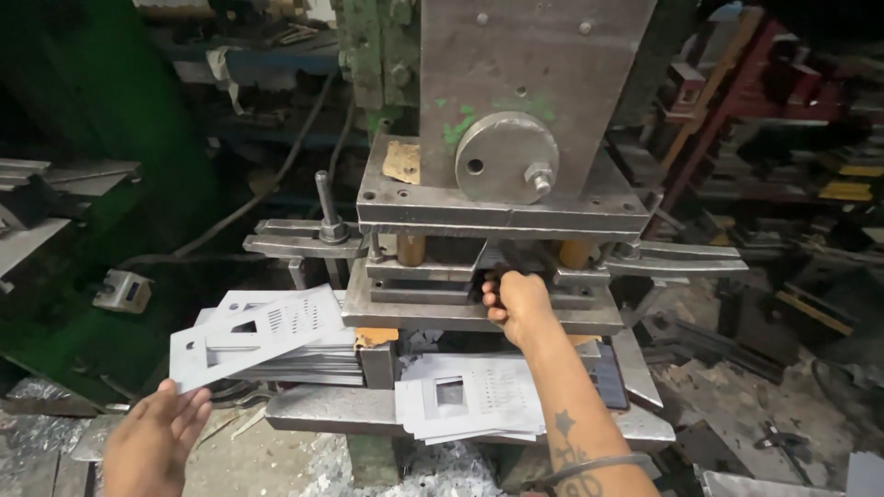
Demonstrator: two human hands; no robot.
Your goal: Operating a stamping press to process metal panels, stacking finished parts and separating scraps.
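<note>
My right hand reaches into the gap of a metal press die, its fingers closed on a thin metal sheet between the upper and lower die plates. My left hand holds the corner of a flat white punched sheet with square cut-outs and slots, lifted above a stack of like sheets at the left of the press. Another pile of punched sheets lies on the press bed below my right forearm.
The heavy grey ram block with a round disc hangs over the die. Clamp bars stick out on both sides. A small pendant switch box sits at the left. Metal scrap and shavings cover the floor.
</note>
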